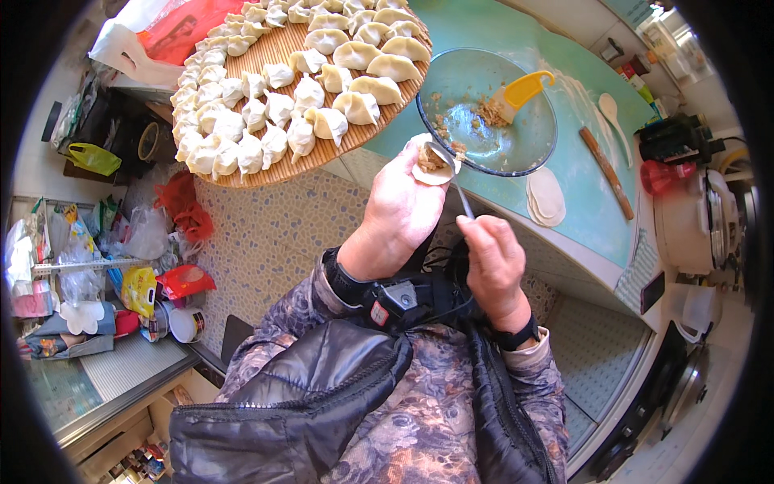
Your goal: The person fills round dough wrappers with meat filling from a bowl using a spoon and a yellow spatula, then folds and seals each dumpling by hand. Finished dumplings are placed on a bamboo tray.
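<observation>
My left hand (399,202), palm up, holds a round dumpling wrapper (436,176) with brown filling (428,160) on it. In my right hand (496,260) is the handle of a metal spoon (464,199), its bowl resting against the filling. Just beyond both hands stands a glass bowl (547,142) with leftover filling (487,112) stuck to its inside. A yellow scraper (525,91) leans in that bowl. To its right, a small stack of dumpling wrappers (546,196) lies near the table edge. Folded dumplings (279,109) cover much of a round slatted tray (260,57) at the upper left.
On the green tabletop (589,227) lie a wooden rolling pin (606,172) and a white plastic spoon (612,121), with flour dusted nearby. A white rice cooker (683,221) and a phone (652,293) are at the right. Plastic bags (184,209) crowd the left side above the patterned floor (272,242).
</observation>
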Demonstrator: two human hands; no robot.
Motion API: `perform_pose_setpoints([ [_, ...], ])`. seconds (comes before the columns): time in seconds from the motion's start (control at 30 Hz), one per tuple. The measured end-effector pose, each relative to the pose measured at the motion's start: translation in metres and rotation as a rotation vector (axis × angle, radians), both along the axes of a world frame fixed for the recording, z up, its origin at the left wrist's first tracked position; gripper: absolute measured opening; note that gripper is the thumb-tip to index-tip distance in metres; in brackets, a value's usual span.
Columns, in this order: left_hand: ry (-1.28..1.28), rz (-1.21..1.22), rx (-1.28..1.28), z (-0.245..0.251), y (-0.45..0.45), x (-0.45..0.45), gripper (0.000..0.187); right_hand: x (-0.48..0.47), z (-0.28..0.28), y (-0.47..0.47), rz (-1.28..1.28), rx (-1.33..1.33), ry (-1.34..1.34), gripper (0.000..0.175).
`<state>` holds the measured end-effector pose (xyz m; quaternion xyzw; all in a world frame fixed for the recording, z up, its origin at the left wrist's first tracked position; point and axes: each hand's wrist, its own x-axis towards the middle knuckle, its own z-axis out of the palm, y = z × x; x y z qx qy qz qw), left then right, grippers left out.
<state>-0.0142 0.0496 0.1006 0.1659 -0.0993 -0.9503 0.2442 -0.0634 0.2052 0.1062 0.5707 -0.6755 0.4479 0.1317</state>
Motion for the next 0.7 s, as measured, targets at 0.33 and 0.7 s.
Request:
perform_pose_setpoints([
  [0.33, -0.053, -0.003, 0.009, 0.004, 0.016, 0.000, 0.038, -0.005, 0.011, 0.016, -0.204, -0.010, -0.127, 0.019],
  [0.7, 0.239, -0.144, 0.106, -0.010, 0.003, 0.019, 0.041, 0.007, 0.015, 0.021, 0.032, 0.053, 0.018, 0.033],
])
